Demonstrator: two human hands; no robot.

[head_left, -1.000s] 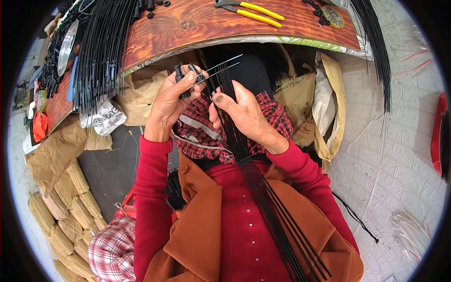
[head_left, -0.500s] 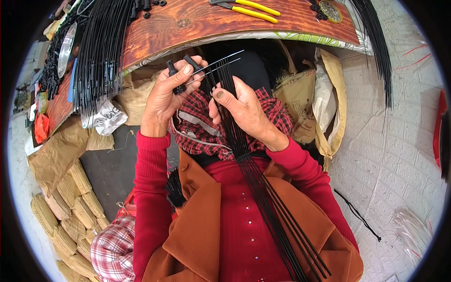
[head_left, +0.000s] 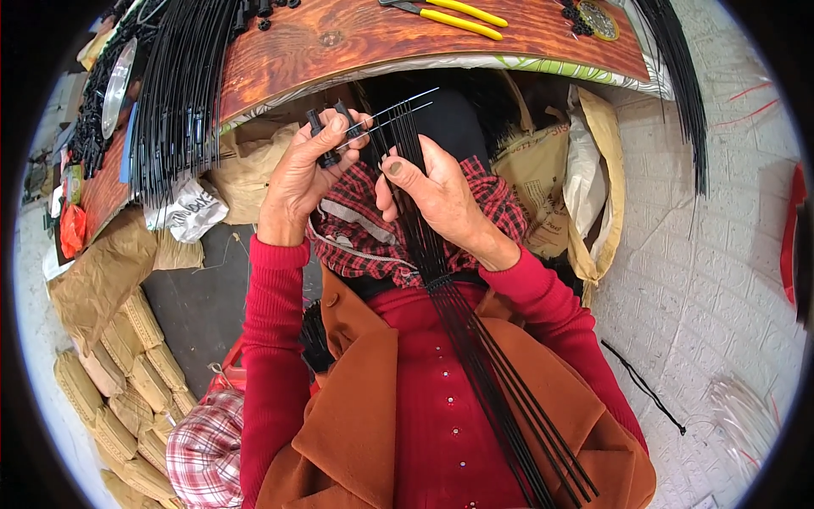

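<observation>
My left hand [head_left: 307,174] pinches two small black caps [head_left: 326,136] between thumb and fingers, just below the edge of a wooden board [head_left: 356,42]. A few thin metal-tipped rod ends [head_left: 398,106] point left into those caps. My right hand [head_left: 437,199] grips a bundle of long black thin rods [head_left: 475,356] that runs down over my red top and orange coat to the lower right. Both hands sit close together above a red checked cloth [head_left: 356,237] on my lap.
Yellow-handled pliers [head_left: 454,15] lie on the board. More black rods [head_left: 178,93] hang over its left edge and another bunch [head_left: 678,76] at its right. Brown paper sacks [head_left: 551,195] stand under the board. Tan woven bags [head_left: 127,382] are stacked at lower left.
My left hand has shifted slightly up and turned the black caps, with the rod tips now pushed closer into them. The right hand keeps its hold on the bundle.
</observation>
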